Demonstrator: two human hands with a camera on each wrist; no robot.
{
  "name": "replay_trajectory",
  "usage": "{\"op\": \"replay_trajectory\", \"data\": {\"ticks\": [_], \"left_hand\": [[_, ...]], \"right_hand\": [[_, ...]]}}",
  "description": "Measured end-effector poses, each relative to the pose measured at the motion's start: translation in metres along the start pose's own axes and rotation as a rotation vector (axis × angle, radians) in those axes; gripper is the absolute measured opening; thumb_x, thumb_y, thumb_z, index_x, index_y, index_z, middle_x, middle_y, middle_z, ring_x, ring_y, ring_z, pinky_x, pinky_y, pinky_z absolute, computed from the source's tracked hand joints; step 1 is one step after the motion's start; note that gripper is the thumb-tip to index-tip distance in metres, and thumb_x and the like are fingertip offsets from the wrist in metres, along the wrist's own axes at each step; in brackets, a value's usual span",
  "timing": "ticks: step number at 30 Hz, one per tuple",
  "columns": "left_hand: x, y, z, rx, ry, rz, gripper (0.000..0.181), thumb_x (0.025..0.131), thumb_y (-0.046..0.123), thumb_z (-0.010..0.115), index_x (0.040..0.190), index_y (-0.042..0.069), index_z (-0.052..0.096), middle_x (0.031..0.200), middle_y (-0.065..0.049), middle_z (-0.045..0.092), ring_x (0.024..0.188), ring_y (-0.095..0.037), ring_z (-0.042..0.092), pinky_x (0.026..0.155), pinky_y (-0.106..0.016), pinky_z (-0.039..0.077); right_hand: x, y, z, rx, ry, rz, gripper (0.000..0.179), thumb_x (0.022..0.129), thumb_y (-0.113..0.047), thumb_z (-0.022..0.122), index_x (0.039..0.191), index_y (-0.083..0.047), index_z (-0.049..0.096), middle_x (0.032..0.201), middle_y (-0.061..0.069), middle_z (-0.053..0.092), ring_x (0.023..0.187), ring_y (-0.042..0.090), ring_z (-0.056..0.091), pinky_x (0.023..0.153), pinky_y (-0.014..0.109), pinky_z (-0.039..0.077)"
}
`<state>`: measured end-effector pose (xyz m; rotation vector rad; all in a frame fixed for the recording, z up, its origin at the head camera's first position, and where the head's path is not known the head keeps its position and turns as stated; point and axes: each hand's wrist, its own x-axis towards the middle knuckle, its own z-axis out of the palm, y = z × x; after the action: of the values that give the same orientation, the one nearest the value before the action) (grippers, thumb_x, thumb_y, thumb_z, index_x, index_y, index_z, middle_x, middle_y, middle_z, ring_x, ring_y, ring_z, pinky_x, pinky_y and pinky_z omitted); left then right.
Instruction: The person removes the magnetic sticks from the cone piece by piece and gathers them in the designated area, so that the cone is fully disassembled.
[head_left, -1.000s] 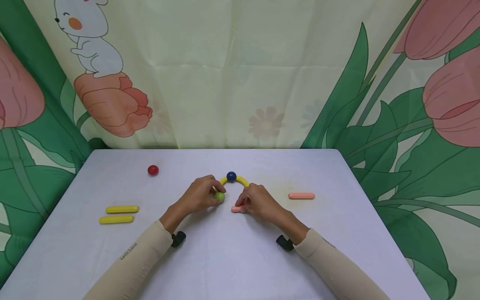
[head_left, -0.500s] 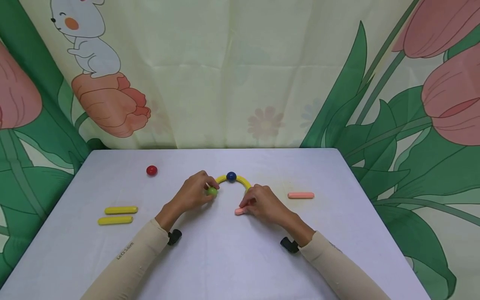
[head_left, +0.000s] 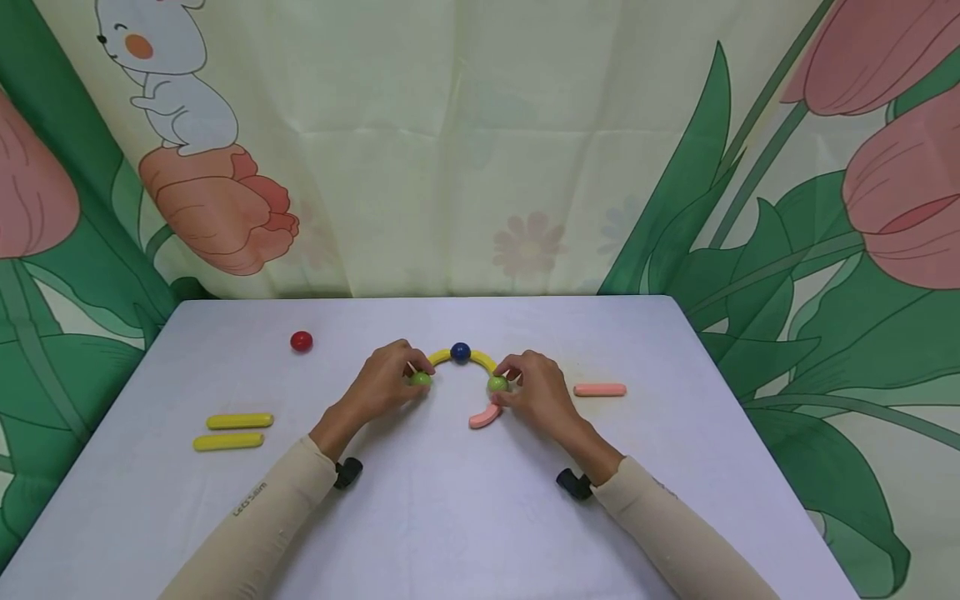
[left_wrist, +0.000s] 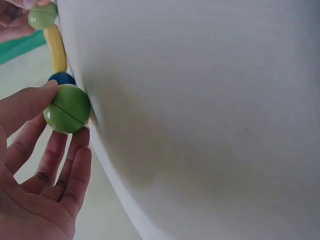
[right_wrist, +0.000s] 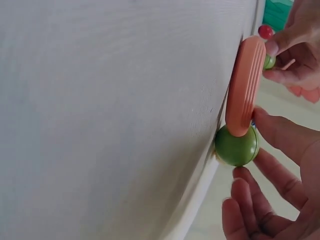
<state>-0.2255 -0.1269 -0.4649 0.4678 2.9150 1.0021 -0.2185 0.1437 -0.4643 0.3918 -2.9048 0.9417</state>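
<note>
Near the middle of the table, a blue ball [head_left: 461, 352] joins two curved yellow rods [head_left: 439, 357] into an arch. My left hand [head_left: 384, 375] pinches a green ball [head_left: 421, 378] at the arch's left end, thumb on one side and fingers on the other in the left wrist view. At the right end, my right hand [head_left: 542, 390] holds a second green ball [head_left: 497, 383] between thumb and fingers. From that ball a curved pink rod [head_left: 484, 417] reaches down and inward; in the right wrist view its ribbed end meets the ball.
Two straight yellow rods [head_left: 228, 441] lie side by side at the left of the white table [head_left: 465, 533]. A red ball [head_left: 302, 341] sits at the back left. A straight pink rod [head_left: 600, 390] lies right of my right hand. A printed curtain [head_left: 420, 167] hangs behind.
My left hand has moved slightly left with its green ball. My right hand has shifted from the curved pink rod up to the right green ball, which now shows between its fingers.
</note>
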Motion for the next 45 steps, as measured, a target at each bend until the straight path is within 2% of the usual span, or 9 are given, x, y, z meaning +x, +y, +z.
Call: {"op": "replay_trajectory", "data": {"ticks": [9, 14, 22, 30, 45], "left_hand": [[0.003, -0.006, -0.004, -0.015, 0.006, -0.001, 0.021, 0.085, 0.008, 0.088, 0.105, 0.009, 0.082, 0.100, -0.006, 0.067, 0.096, -0.022, 0.069, 0.089, -0.041, 0.057], [0.004, -0.008, -0.005, -0.025, 0.014, 0.011, 0.022, 0.084, 0.008, 0.089, 0.105, 0.009, 0.082, 0.100, -0.006, 0.068, 0.096, -0.022, 0.069, 0.089, -0.040, 0.056], [0.004, -0.009, -0.004, -0.034, 0.024, 0.003, 0.021, 0.085, 0.007, 0.089, 0.105, 0.010, 0.082, 0.101, -0.006, 0.068, 0.097, -0.023, 0.068, 0.091, -0.042, 0.056], [0.006, -0.012, -0.007, -0.051, 0.048, 0.000, 0.021, 0.084, 0.007, 0.089, 0.104, 0.011, 0.081, 0.104, -0.006, 0.071, 0.099, -0.025, 0.072, 0.093, -0.045, 0.058], [0.033, -0.018, -0.014, -0.021, 0.053, -0.081, 0.024, 0.088, 0.004, 0.083, 0.111, 0.009, 0.081, 0.109, -0.010, 0.069, 0.102, -0.028, 0.072, 0.092, -0.043, 0.060]], "right_hand": [[0.001, -0.001, 0.000, 0.040, -0.041, 0.032, 0.032, 0.077, -0.012, 0.096, 0.105, -0.016, 0.079, 0.097, 0.001, 0.071, 0.090, 0.018, 0.069, 0.087, 0.040, 0.054], [0.004, -0.001, 0.002, 0.049, -0.061, 0.049, 0.032, 0.077, -0.015, 0.096, 0.103, -0.017, 0.077, 0.099, 0.002, 0.072, 0.091, 0.019, 0.071, 0.088, 0.041, 0.053], [0.009, -0.006, 0.008, 0.002, -0.056, 0.038, 0.031, 0.078, -0.016, 0.095, 0.101, -0.017, 0.074, 0.097, 0.003, 0.069, 0.090, 0.019, 0.068, 0.089, 0.041, 0.049], [0.006, -0.007, 0.003, -0.032, -0.075, 0.032, 0.031, 0.078, -0.015, 0.094, 0.103, -0.016, 0.075, 0.095, 0.002, 0.069, 0.088, 0.017, 0.065, 0.085, 0.038, 0.050], [-0.006, -0.002, -0.001, 0.044, -0.118, 0.053, 0.030, 0.077, -0.014, 0.095, 0.100, -0.019, 0.078, 0.094, -0.001, 0.065, 0.084, 0.014, 0.065, 0.077, 0.033, 0.051]]}}
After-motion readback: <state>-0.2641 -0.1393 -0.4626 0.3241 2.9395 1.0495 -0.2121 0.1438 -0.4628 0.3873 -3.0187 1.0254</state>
